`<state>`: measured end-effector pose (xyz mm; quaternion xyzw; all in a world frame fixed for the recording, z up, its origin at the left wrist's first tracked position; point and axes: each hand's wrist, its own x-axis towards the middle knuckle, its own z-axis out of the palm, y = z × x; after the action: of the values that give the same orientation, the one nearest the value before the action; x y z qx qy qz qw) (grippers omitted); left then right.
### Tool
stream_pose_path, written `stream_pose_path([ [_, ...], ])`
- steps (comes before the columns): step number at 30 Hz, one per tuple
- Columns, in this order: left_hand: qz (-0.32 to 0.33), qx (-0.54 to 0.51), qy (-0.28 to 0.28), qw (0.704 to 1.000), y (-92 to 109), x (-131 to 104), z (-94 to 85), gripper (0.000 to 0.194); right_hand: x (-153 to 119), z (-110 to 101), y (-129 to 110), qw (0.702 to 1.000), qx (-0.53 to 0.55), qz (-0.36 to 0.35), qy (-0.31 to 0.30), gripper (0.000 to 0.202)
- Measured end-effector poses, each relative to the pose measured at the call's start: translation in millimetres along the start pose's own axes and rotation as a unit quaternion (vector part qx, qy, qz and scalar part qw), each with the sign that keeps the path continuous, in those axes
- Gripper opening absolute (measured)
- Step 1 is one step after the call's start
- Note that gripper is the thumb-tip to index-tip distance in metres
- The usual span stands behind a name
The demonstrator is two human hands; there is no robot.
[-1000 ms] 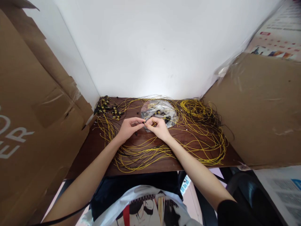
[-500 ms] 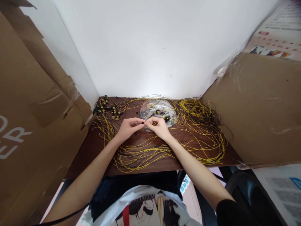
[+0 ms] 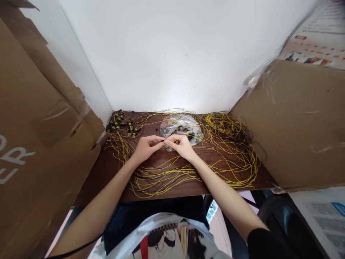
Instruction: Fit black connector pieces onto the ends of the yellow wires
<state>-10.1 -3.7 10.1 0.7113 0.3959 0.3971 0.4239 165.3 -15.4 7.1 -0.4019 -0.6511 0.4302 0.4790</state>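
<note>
My left hand (image 3: 148, 148) pinches a small black connector (image 3: 162, 141), mostly covered by the fingertips. Against it, my right hand (image 3: 182, 146) is closed on a thin yellow wire that loops up around its fingers. The fingertips of both hands meet over the front of a clear plastic bag (image 3: 195, 124), which has black and yellow connectors (image 3: 181, 128) inside. Long yellow and black wires (image 3: 161, 181) run in a loose bundle beneath my wrists.
Wires with black and yellow ends (image 3: 129, 127) are heaped at the back left of the brown table (image 3: 93, 187). A tangled yellow coil (image 3: 223, 123) lies at the back right. Cardboard walls (image 3: 291, 126) flank the table, and a white wall (image 3: 161, 64) stands behind.
The fingertips have drawn slightly closer together, and less of the black connector shows. Both arms stay almost where they were; the view has shifted a little.
</note>
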Motion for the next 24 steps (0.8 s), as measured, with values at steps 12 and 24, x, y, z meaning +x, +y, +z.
stream_pose_path([
  [12, -0.002, 0.021, 0.043, 0.999, -5, 2, -0.7, 0.028, 4, -35, 3, 0.943, -0.063, -0.042, 0.324, 0.055],
  [24, -0.054, -0.124, 0.207, 0.969, -1, 7, -9.0, 0.034, 2, -54, -9, 0.894, -0.069, -0.083, 0.436, 0.052],
])
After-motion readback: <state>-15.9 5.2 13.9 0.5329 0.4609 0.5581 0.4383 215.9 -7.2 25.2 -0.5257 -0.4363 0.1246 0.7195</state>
